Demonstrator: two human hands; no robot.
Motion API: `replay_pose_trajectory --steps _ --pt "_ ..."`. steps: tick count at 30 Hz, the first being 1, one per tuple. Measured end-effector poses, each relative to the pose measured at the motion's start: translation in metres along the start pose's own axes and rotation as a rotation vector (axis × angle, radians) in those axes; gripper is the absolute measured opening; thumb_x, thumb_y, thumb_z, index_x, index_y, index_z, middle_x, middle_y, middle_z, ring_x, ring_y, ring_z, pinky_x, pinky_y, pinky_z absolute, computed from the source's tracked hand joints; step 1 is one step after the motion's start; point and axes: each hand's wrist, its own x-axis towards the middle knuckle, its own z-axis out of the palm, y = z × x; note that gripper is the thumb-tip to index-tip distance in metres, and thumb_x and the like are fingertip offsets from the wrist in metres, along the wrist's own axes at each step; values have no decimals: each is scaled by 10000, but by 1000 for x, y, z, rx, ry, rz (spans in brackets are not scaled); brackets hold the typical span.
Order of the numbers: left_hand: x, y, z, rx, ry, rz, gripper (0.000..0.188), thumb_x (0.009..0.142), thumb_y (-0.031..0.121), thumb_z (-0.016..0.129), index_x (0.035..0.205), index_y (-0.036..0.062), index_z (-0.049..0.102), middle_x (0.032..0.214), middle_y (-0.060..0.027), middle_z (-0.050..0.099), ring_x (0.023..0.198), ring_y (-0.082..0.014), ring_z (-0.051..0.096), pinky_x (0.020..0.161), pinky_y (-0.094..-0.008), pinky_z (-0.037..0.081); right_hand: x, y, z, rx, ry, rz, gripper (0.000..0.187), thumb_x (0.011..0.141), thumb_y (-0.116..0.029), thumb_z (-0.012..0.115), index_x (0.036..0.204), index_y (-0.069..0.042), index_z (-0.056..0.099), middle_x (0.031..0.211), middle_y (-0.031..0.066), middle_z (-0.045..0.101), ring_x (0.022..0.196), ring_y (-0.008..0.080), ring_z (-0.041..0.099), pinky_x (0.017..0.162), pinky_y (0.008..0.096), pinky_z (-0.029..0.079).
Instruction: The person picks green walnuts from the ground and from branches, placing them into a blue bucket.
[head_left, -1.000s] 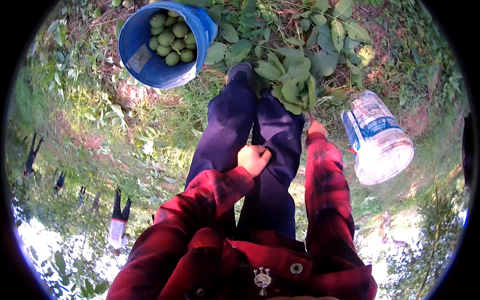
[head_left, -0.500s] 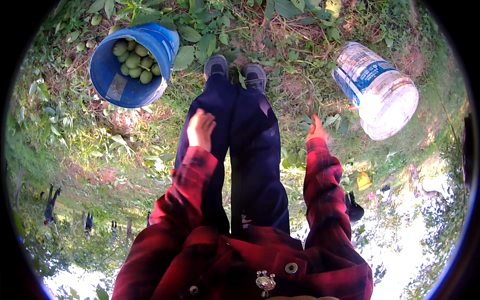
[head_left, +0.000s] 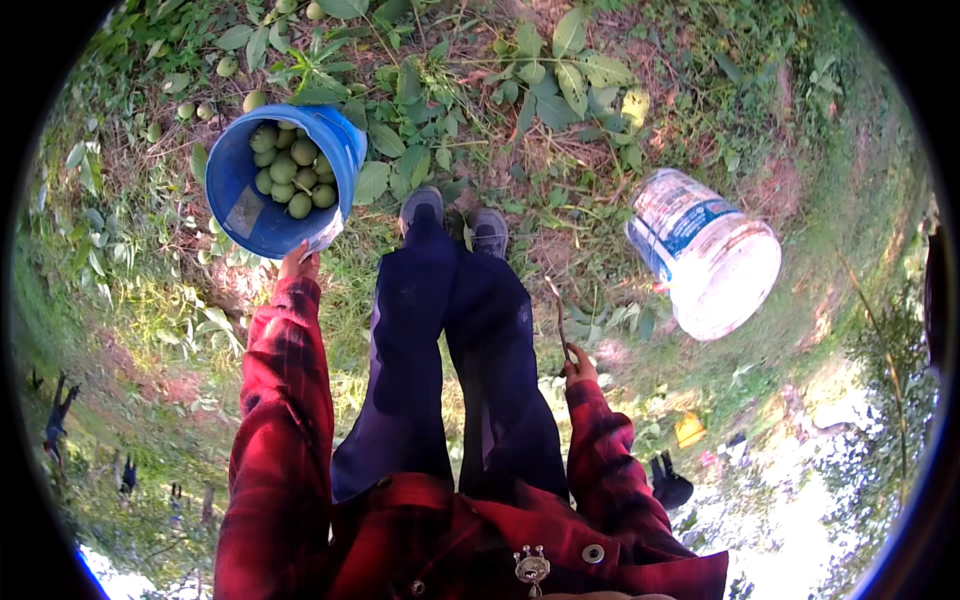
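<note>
My left hand [head_left: 299, 263] is at the near rim of a blue bucket [head_left: 237, 172], with the thumb and a fingertip showing against the rim and the other fingers mostly hidden. Round green fruits [head_left: 285, 174] fill part of the bucket, whose mouth is tilted toward me. My right hand [head_left: 579, 366] is closed around the lower end of a thin brown stick [head_left: 560, 312], which points up and away from my right leg.
A white bucket with a blue label [head_left: 705, 240] is on the ground at the right, its pale round end facing me. Several green fruits [head_left: 227, 66] lie among leaves at the far left. A leafy branch [head_left: 570, 75] lies ahead. People [head_left: 60, 415] and a yellow object [head_left: 689, 430] are farther off.
My left hand has moved left from in front of my leg to the blue bucket's rim. My right hand has come lower and inward; the stick in it now shows clearly.
</note>
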Motion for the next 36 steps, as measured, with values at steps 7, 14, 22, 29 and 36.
replay_pose_trajectory --steps 7,14,22,29,36 --pt "19 -15 7 62 -42 160 155 672 -25 498 824 -34 470 815 -129 511 779 -239 521 718 -352 458 52 15 -25 -13 23 -91 365 744 10 452 1079 -134 436 558 58 534 517 120 522 485 254 408" --pt "-52 46 102 8 41 139 189 642 13 521 787 -85 448 858 -188 485 754 -299 526 632 -411 490 24 -63 -47 -115 28 -143 344 742 -45 480 1068 -148 446 548 54 545 506 107 514 511 250 404" --pt "-147 63 201 246 184 218 215 615 37 540 764 -94 457 787 -213 506 658 -293 553 555 -387 500 82 -131 -143 -60 313 -605 344 718 26 442 1028 -116 487 670 36 527 527 106 489 521 234 406" --pt "-211 56 333 674 -4 458 153 549 39 556 621 -69 476 567 -135 511 414 -199 517 358 -272 448 152 -234 -231 76 165 -402 288 757 -53 457 1040 -99 477 543 31 491 461 91 452 462 229 385" --pt "-252 -19 516 964 -143 701 219 508 29 576 668 -71 463 576 -135 522 457 -182 532 368 -271 437 214 -338 -318 337 159 -481 250 761 -152 506 987 -46 496 556 28 492 461 71 440 447 215 365"
